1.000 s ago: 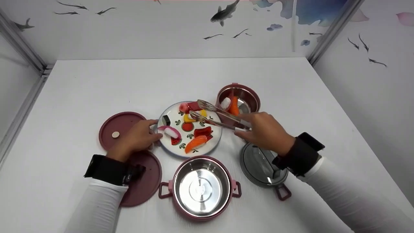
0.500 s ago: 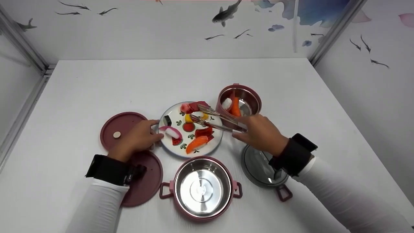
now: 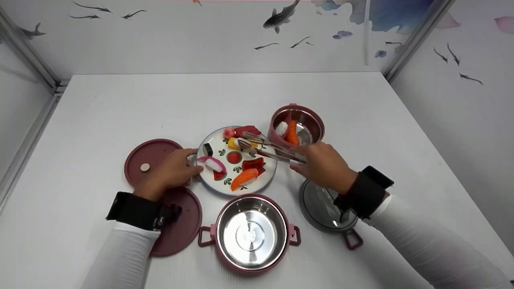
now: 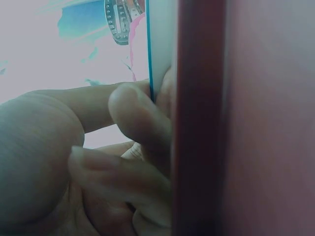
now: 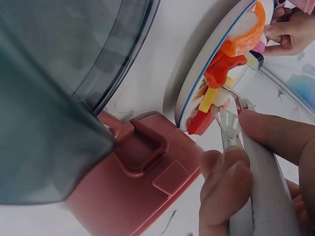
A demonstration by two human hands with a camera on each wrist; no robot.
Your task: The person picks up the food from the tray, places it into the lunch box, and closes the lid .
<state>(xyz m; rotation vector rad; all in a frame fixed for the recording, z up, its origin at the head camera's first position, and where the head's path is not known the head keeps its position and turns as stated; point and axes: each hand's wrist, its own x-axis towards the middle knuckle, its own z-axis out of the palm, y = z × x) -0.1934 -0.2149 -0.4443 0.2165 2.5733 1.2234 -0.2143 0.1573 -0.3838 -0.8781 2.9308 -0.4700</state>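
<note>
My left hand (image 3: 168,170) holds the left rim of a round white plate (image 3: 263,180) patterned with fruit; its fingers curl at the edge in the left wrist view. In my right hand (image 3: 327,166) are metal tongs (image 5: 268,182) with white handles. Their slotted tips straddle a yellow-and-white sushi piece (image 3: 232,143) on the plate. Around it lie an orange-topped sushi (image 3: 245,177), a red piece (image 3: 253,163), a pink-and-white piece (image 3: 213,163), a dark roll (image 3: 207,149) and dark red slices (image 3: 247,130).
A small red pot (image 3: 317,120) behind the plate holds orange and white food pieces. In front stands a two-handled steel-lined pot (image 3: 251,257). A grey lidded container (image 3: 315,212) sits under my right forearm. Dark red lids (image 3: 134,162) lie at the left.
The tongs' tips have drawn closer together around the yellow-and-white sushi piece, and the far tip has come slightly nearer. My left hand stays on the plate's rim.
</note>
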